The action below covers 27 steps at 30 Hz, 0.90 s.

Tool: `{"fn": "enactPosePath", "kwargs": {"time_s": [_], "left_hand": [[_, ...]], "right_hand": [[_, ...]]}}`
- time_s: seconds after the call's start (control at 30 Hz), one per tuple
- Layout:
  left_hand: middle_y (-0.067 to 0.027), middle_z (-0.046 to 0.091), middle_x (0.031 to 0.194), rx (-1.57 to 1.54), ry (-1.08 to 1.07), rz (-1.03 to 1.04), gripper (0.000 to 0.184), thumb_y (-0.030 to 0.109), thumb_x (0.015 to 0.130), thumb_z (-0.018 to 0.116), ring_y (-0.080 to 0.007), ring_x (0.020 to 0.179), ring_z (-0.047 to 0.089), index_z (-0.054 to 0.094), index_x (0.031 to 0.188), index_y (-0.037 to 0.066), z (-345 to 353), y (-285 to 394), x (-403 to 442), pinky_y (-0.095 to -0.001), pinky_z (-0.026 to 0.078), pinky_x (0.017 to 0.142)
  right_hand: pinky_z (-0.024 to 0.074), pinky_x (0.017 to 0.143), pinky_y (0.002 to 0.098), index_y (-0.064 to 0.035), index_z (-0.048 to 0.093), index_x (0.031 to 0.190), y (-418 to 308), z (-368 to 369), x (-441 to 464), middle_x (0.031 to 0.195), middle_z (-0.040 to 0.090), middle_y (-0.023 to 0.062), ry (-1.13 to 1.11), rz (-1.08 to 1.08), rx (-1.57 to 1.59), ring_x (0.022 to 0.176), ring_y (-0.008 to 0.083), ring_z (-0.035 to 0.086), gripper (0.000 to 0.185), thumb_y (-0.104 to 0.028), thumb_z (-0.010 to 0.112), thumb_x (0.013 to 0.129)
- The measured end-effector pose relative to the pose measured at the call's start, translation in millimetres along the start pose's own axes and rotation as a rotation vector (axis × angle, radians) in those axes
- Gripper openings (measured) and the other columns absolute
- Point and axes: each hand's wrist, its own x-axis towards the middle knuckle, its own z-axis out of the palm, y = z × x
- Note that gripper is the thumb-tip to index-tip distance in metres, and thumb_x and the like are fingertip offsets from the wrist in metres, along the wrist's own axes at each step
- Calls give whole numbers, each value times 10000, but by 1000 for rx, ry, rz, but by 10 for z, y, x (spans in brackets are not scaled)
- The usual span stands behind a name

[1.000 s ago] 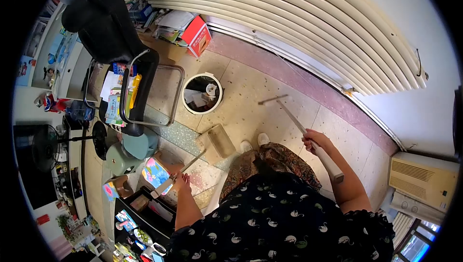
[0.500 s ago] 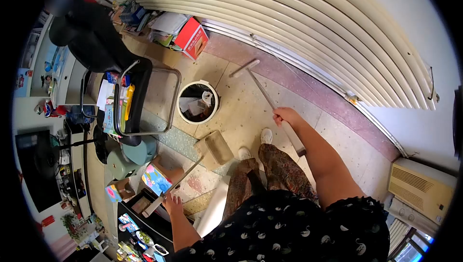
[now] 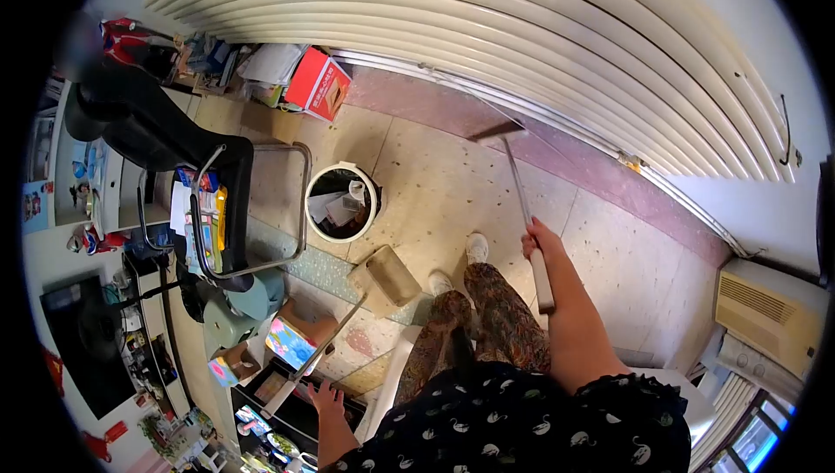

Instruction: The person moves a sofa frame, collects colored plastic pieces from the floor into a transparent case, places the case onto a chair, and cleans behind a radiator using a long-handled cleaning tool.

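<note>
Broom [image 3: 517,181]: its head sits farther from the bin [image 3: 374,205] than half a second ago, now out on the pink floor strip [image 3: 413,106].
Left hand [image 3: 326,398]: fingers spread pretty wide just beside the dustpan's handle; can't tell if they touch.
Right hand [image 3: 538,240]: curled tight around the broom's grip.
Dustpan [image 3: 388,281]: on the floor near the shoes [image 3: 477,248], contents too dim to read; imo that handle could flop over if nothing steadies it.
Flowered box [image 3: 290,345]: brown cardboard inside, can't make out what's in it.
Bin: dark liner, pale scraps and whitish trash; a wide swing back might clip and tip it.
Red carton [image 3: 317,83]: stuffed with papers [image 3: 274,64], way over near the slatted panel [image 3: 487,12].
</note>
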Motion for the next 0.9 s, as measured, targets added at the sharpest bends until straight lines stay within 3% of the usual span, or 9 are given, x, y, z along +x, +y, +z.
{"fn": "enactPosePath", "kwargs": {"time_s": [0.1,0.13,0.2,0.33,0.4,0.63,0.8,0.9], "left_hand": [[-62,365,991,104,-61,47,626,49,724,486,-193,785,382,159,1213,264,130,-29,-19,-339,367,615],[-62,365,991,110,-61,51,626,49,724,486,-193,785,382,159,1213,264,153,-26,19,-339,367,615],[-73,373,1031,104,-176,52,620,58,732,478,-210,834,389,144,1219,247,147,-28,60,-349,371,642],[-104,340,1125,246,-135,105,616,88,741,487,-240,917,386,132,1231,202,218,-25,-16,-376,382,690],[-109,344,1111,280,-133,111,598,92,742,488,-232,911,388,153,1227,193,168,-52,67,-370,386,685],[-88,379,1037,278,-207,101,546,92,741,484,-224,876,415,214,1212,151,103,11,44,-354,396,689],[-96,402,1011,284,-337,114,540,84,735,492,-220,873,448,232,1206,129,111,26,162,-359,399,722],[-100,418,980,306,-352,167,539,69,739,488,-210,855,462,229,1210,107,203,74,77,-333,410,699]], "right_hand": [[314,327,241,-194,109,1258,300,-412,-336,555,373,48,66,21,35,382,103,330,625,-53,418,734],[311,328,236,-189,121,1257,349,-407,-583,553,377,48,128,-14,-108,383,100,330,620,-54,422,731],[307,332,226,-177,145,1255,395,-452,-1005,545,388,42,195,-49,-268,381,92,329,616,-55,434,725],[304,336,226,-151,173,1252,482,-532,-1387,537,390,24,144,18,-400,376,90,330,597,-58,429,721],[302,334,230,-132,211,1242,503,-428,-1344,534,386,27,66,-20,-587,375,92,335,566,-62,427,724],[322,348,237,-105,197,1243,606,155,-887,563,413,37,-133,-23,-480,396,87,333,563,-87,451,741],[366,365,268,-57,216,1227,546,446,-303,558,445,72,-156,-178,-621,407,134,407,559,-62,441,716],[378,370,285,-38,208,1225,390,555,33,551,456,89,-138,-215,-533,405,146,421,575,-47,443,700]]}}
